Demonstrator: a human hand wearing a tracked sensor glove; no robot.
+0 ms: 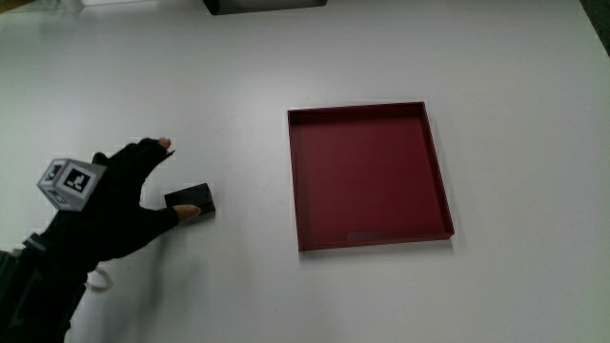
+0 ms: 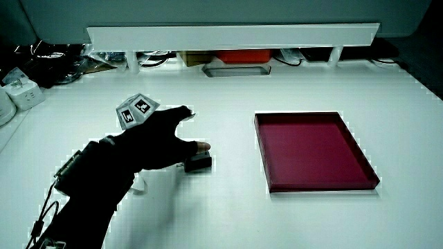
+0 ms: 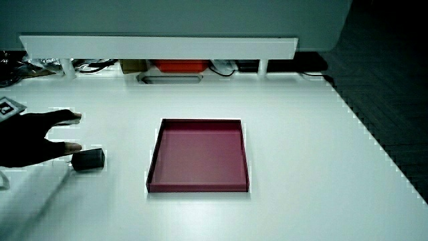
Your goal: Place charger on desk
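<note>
A small black charger (image 1: 190, 201) lies flat on the white desk (image 1: 238, 86), beside the empty dark red tray (image 1: 367, 107) and a short gap from it. The gloved hand (image 1: 114, 205) rests on the desk next to the charger, on the side away from the tray. Its fingers are spread, with the thumb tip at the charger's edge and the index finger pointing away from it; nothing is gripped. Both side views show the same: charger (image 2: 199, 163) (image 3: 89, 161), hand (image 2: 156, 142) (image 3: 33, 144), tray (image 2: 322, 187) (image 3: 197, 188).
A low white partition (image 2: 232, 34) runs along the desk's edge farthest from the person, with an orange box (image 2: 242, 57), a grey tray (image 2: 237, 70) and cables (image 2: 48, 59) under it. A dark object (image 1: 262, 5) sits at that edge in the main view.
</note>
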